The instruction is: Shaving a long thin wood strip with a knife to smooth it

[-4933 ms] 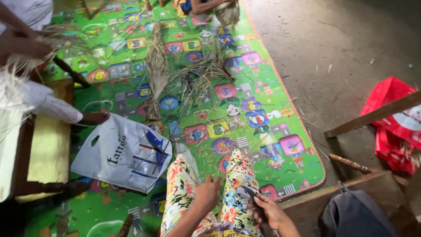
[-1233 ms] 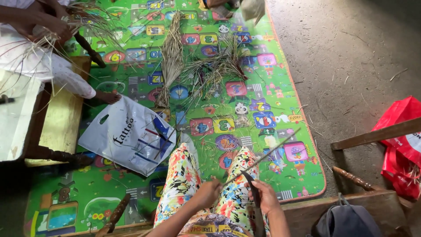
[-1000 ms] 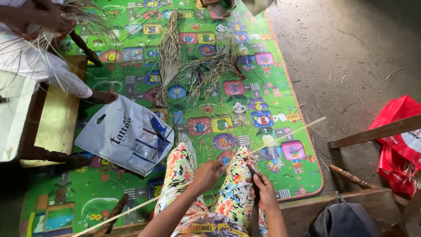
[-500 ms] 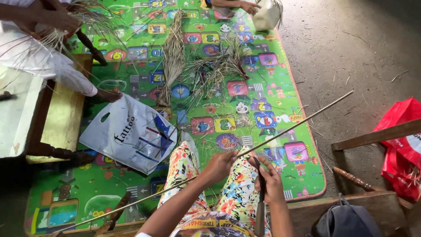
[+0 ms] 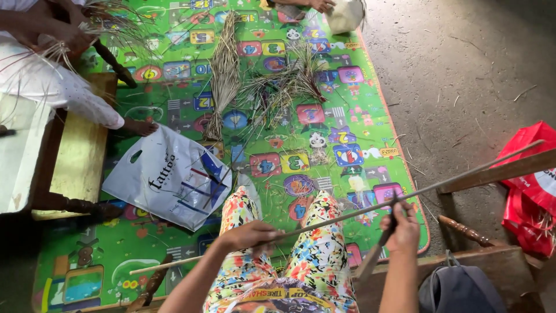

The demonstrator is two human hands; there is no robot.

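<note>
While the left hand [image 5: 250,236] pinches a long thin stick [image 5: 347,215] between thumb and curled fingers, the right hand [image 5: 401,227] is clenched around a knife [image 5: 376,255] whose blade lies against the stick just by the knuckles. Past the left fingers the stick runs down and left to a pale end [image 5: 134,271] over the mat [image 5: 174,255]; past the right hand it climbs up and right toward the red bag [image 5: 530,191]. Its long axis is a shallow diagonal, low at the left and high at the right, crossing above the flowered knees [image 5: 313,255]. The knife handle angles down toward the lap, below the stick. On the mat ahead lie a white plastic bag [image 5: 168,177] and bundles of dried fibre [image 5: 223,69]. Another person's hands [image 5: 63,35] work fibre at upper left, beside a wooden bench [image 5: 81,145].
</note>
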